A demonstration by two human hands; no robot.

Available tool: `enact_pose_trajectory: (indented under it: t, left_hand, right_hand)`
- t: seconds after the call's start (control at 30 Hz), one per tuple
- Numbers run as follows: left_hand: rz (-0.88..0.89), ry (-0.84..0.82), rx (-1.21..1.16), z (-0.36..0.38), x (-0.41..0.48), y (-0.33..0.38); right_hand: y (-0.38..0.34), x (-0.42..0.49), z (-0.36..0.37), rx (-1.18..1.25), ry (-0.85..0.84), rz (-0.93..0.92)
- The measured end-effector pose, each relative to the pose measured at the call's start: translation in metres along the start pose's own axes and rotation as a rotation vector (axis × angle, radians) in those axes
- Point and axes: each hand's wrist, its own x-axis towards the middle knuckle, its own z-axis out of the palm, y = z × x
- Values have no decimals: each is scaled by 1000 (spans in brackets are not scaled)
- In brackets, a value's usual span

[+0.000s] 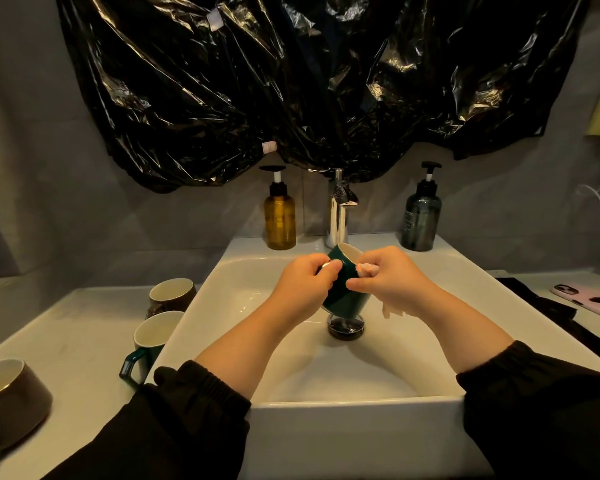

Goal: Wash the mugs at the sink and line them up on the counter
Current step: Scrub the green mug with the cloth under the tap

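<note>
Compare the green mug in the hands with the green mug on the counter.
The held green mug tilts over the sink; the counter green mug stands upright. The left hand grips the held one and the right hand presses a cloth on it; nobody touches the counter one. Both are dark green outside, pale inside.

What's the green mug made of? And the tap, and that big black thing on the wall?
Green mug: probably glazed ceramic, glossy outside, cream inside. Tap: shiny chrome-like metal, mirrors the room. Black sheet: thin plastic film, crinkled with bright glints.
</note>
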Motion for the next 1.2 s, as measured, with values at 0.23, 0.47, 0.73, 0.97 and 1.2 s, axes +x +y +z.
enact_pose_trajectory:
  t: [0.23, 0.47, 0.73, 0.97, 1.2]
  left_hand:
    - [106, -37, -12, -19, 6, 1]
    - [19, -543, -236, -32, 5, -11]
    - [-1, -584, -391, -29, 2, -9]
    - [8, -282, -231, -19, 2, -6]
    - [383, -114, 290, -16, 1, -15]
  right_hand:
    - [15, 3, -23, 251, -44, 76]
    - [31, 4, -43, 711, -438, -62]
    - [31, 7, -39, 876, -782, -139]
    - [25, 5, -34, 888, -321, 141]
    - [24, 12, -39, 1105, -106, 130]
